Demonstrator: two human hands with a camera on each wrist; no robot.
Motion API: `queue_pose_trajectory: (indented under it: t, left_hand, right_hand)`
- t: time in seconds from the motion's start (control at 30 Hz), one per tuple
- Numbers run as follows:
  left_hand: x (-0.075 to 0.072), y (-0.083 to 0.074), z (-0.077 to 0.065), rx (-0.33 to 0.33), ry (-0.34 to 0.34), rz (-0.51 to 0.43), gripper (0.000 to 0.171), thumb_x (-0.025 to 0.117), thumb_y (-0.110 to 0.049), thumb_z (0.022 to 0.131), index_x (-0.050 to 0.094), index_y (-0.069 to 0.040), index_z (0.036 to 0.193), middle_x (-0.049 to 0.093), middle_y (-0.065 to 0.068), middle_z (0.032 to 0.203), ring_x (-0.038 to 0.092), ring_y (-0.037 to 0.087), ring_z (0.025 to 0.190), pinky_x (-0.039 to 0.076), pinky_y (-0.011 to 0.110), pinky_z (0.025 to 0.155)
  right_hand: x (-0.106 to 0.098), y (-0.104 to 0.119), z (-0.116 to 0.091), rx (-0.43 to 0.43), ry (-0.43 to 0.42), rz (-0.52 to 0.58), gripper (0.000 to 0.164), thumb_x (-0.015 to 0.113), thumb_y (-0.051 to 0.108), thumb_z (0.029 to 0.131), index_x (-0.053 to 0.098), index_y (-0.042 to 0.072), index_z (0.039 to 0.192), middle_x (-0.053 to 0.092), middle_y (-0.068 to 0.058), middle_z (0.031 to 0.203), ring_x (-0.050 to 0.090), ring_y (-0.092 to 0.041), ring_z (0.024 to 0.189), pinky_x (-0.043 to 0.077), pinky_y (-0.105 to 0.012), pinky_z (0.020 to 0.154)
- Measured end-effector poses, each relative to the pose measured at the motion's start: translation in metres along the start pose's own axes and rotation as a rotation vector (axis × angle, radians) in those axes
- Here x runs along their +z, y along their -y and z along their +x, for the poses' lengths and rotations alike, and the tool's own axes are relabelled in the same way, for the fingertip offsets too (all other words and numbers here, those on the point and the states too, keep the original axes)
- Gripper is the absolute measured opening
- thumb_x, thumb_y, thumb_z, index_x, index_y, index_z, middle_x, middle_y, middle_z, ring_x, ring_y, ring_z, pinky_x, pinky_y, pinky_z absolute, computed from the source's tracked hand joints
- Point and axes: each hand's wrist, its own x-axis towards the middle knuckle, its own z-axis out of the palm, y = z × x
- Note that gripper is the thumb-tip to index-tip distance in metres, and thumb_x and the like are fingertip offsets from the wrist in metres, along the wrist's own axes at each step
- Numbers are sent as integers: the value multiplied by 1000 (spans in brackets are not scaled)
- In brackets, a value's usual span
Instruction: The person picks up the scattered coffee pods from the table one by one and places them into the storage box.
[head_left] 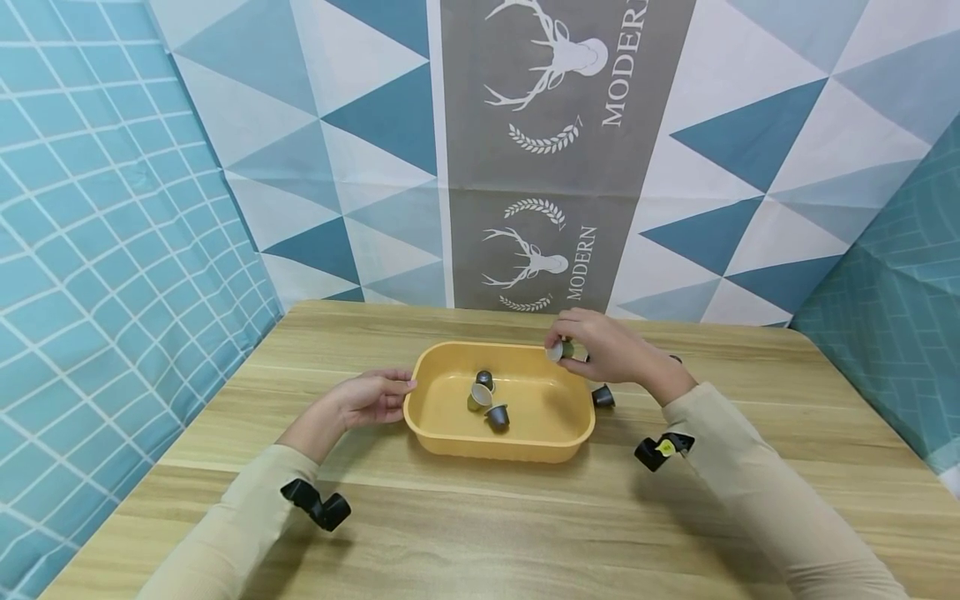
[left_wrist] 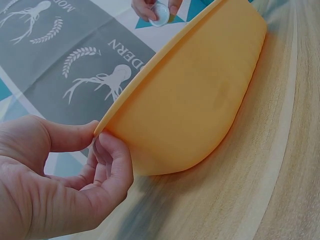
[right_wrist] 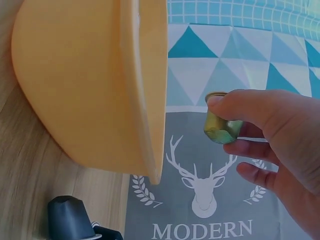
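A yellow-orange plastic basin (head_left: pixel 495 448) stands on the wooden table, with several coffee capsules inside it. Among these are a gold capsule (head_left: pixel 480 397) and two dark ones, one of them a dark capsule (head_left: pixel 497 417) nearer the front wall. My left hand (head_left: pixel 371 397) pinches the basin's left rim between thumb and fingers, as the left wrist view shows closely. Over the basin's right end, my right hand (head_left: pixel 600 343) pinches a gold-green coffee capsule (right_wrist: pixel 219 122) between thumb and fingers. Its pale lid faces left in the head view.
Just right of the basin lies a black capsule (head_left: pixel 603 397) on the table (head_left: pixel 480 525). Another dark piece (head_left: pixel 676 359) shows partly behind the right wrist. A patterned cloth (head_left: pixel 390 167) hangs along the table's back edge.
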Motion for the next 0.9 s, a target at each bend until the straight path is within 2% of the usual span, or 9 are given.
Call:
queue_pose_trajectory:
  t: [0.43,0.67,0.9]
  left_hand:
    - [0,1,0,4,2,0,17,48,-9,99,44,-3,115,63,-3,82,62,5,75,53,19,68]
    - [0,1,0,9,11,6,16,48,-9,100,45,-3,114,63,-3,83,62,5,76,53,19,68]
    - [0,1,-1,9,7,8,11,47,-9,100,46,-5,110,62,-3,82,61,5,75,53,19,68]
  right_hand:
    - [0,4,13,58,56,68,18,72,8,82,64,12,97,63,2,94,57,-10,86,52,-30,80]
    - [4,6,24,32,45,75,19,73,8,82,65,11,99,64,1,97,58,-11,88,53,-33,83]
    - [11,7,35,-15,33,90,19,72,7,81,65,11,98,64,1,95,57,-11,88,51,-30,83]
